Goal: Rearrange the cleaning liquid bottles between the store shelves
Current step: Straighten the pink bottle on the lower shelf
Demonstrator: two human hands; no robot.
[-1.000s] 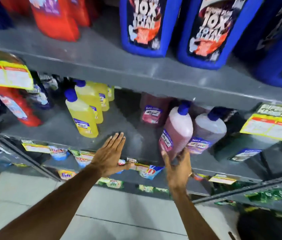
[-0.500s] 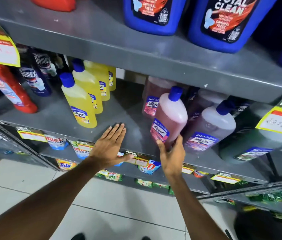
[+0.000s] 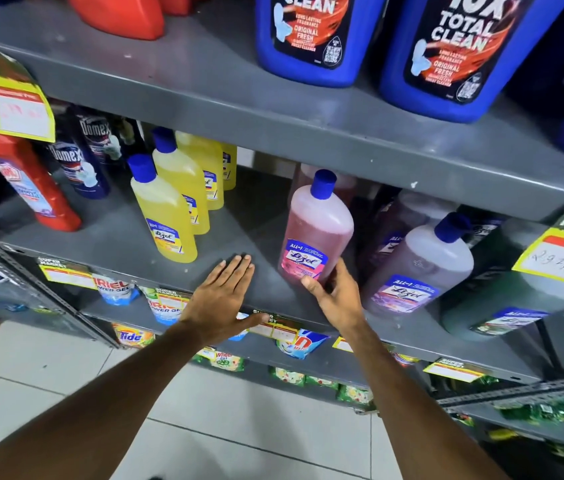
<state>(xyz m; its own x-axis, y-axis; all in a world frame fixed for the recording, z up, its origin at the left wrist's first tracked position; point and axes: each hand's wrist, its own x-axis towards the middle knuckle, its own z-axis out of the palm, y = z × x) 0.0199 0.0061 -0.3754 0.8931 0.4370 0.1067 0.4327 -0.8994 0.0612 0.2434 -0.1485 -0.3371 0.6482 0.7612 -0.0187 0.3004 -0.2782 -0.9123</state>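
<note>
A pink Lizol bottle (image 3: pixel 317 230) with a blue cap stands on the middle grey shelf (image 3: pixel 245 233). My right hand (image 3: pixel 337 296) grips its base, thumb on the label's lower edge. My left hand (image 3: pixel 223 297) lies flat, fingers spread, on the shelf's front edge, holding nothing. To the left stands a row of yellow Lizol bottles (image 3: pixel 164 216). To the right a lavender Lizol bottle (image 3: pixel 419 268) leans, with a dark green bottle (image 3: pixel 516 303) beyond it. More pink bottles sit in shadow behind.
Red bottle (image 3: pixel 34 188) and dark Domex bottles (image 3: pixel 79 161) stand at the shelf's left. Big blue jugs (image 3: pixel 311 36) fill the upper shelf. Yellow price tags (image 3: pixel 561 258) hang from shelf edges. Detergent pouches (image 3: pixel 166 303) line the lower shelf above a tiled floor.
The pink bottle has moved left and forward along the shelf in my right hand and stands more upright. My left hand has stayed flat on the shelf edge.
</note>
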